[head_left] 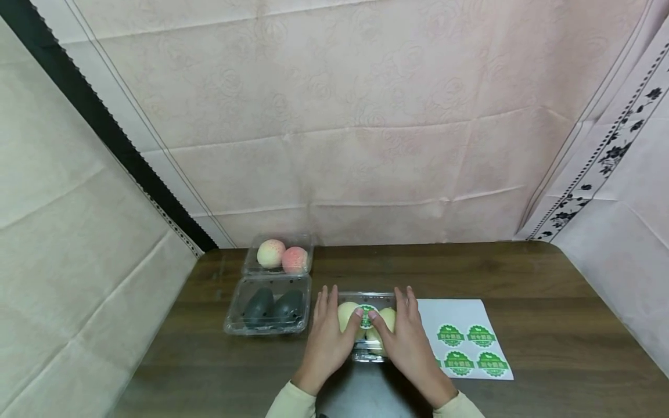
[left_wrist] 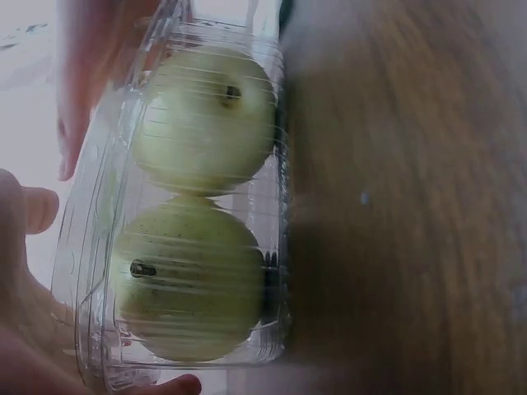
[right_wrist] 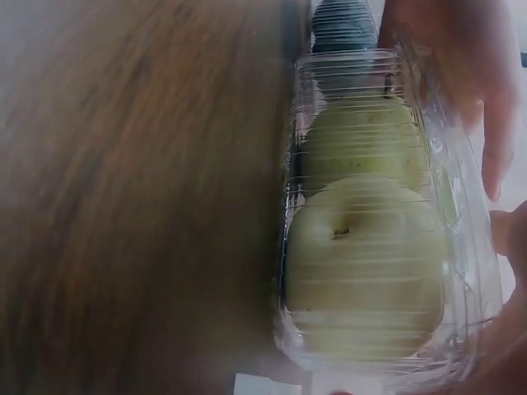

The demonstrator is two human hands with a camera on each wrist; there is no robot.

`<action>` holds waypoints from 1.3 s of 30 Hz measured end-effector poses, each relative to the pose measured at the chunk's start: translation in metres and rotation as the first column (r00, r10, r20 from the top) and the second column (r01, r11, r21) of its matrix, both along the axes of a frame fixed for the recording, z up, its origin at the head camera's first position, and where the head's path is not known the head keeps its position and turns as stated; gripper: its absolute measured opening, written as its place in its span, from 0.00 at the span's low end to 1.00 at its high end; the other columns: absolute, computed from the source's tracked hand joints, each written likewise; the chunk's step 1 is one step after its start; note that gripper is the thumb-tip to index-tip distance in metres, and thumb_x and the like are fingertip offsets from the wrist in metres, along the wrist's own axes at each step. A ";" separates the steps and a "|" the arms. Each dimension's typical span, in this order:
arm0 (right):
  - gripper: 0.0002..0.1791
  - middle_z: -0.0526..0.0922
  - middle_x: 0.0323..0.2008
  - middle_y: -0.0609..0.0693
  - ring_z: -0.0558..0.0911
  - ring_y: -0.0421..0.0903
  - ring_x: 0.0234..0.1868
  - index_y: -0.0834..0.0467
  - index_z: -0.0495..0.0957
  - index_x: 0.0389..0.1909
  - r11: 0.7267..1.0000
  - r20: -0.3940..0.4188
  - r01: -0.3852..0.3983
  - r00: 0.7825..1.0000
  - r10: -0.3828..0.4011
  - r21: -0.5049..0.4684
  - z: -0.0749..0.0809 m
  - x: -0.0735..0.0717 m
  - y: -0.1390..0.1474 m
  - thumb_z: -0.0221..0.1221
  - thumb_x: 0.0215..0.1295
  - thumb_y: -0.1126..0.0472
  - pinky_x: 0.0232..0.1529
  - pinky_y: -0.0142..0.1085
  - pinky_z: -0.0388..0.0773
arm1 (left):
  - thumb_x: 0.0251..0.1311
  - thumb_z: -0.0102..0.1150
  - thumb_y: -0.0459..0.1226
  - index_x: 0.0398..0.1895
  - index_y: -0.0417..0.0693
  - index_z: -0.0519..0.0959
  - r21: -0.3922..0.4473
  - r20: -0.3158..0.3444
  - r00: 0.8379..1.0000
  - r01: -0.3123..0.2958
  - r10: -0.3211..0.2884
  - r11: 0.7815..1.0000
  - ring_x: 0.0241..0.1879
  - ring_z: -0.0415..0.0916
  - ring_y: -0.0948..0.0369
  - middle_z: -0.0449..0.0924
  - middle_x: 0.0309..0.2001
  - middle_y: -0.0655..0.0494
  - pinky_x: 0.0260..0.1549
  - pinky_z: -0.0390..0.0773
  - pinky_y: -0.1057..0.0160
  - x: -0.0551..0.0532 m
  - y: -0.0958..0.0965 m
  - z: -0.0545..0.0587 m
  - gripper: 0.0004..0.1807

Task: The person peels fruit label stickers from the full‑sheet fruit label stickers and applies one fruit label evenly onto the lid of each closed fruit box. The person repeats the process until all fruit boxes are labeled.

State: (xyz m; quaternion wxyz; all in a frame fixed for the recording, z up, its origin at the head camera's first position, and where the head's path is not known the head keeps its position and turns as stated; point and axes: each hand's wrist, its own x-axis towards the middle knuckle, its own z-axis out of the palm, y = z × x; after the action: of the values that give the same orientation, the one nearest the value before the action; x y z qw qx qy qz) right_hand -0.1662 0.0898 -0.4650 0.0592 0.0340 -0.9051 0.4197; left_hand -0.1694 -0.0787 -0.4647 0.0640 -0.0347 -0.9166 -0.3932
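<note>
Steady clear box (head_left: 367, 352) between left hand (head_left: 327, 338) and right hand (head_left: 411, 341), with fingers straight, unclenched, along ends at 9 and 3 o'clock. Press round sticker (head_left: 367, 317) flat with both thumbs, smoothing outward evenly.

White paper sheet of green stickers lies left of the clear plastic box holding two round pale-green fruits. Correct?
Wrong side: the head view shows the white paper sheet to the right of the clear plastic box, not left. That box does hold two round pale-green fruits.
</note>
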 end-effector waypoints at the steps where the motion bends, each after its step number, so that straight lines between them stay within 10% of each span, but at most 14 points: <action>1: 0.51 0.44 0.75 0.70 0.58 0.71 0.71 0.67 0.51 0.75 1.000 0.010 0.007 1.000 -0.007 -0.006 0.000 0.000 0.000 0.54 0.67 0.33 0.64 0.66 0.63 | 0.66 0.48 0.65 0.78 0.42 0.54 0.008 0.007 1.000 -0.014 0.014 1.000 0.76 0.45 0.40 0.45 0.78 0.41 0.63 0.59 0.30 0.000 0.000 0.000 0.48; 23: 0.46 0.57 0.68 0.69 0.73 0.67 0.60 0.69 0.56 0.70 0.996 0.062 0.094 0.994 -0.094 0.000 0.005 -0.011 -0.007 0.58 0.67 0.38 0.42 0.64 0.77 | 0.63 0.53 0.65 0.70 0.47 0.63 -0.029 0.022 0.984 -0.178 0.179 0.984 0.54 0.75 0.44 0.62 0.69 0.46 0.41 0.79 0.41 -0.008 0.012 0.001 0.42; 39: 0.32 0.54 0.74 0.66 0.58 0.64 0.73 0.64 0.49 0.76 0.995 0.072 -0.008 0.997 0.015 -0.100 0.006 -0.009 0.019 0.41 0.81 0.52 0.69 0.61 0.59 | 0.77 0.44 0.42 0.68 0.47 0.70 0.219 0.012 0.997 -0.080 0.079 0.972 0.71 0.58 0.44 0.59 0.73 0.43 0.64 0.62 0.34 -0.005 -0.009 0.012 0.21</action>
State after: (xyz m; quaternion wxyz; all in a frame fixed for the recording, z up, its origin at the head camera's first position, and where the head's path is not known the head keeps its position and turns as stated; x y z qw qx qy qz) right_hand -0.1747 0.1093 -0.4590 0.0256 0.0211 -0.8843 0.4658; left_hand -0.1745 -0.0880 -0.4526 0.0815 0.0101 -0.8684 -0.4890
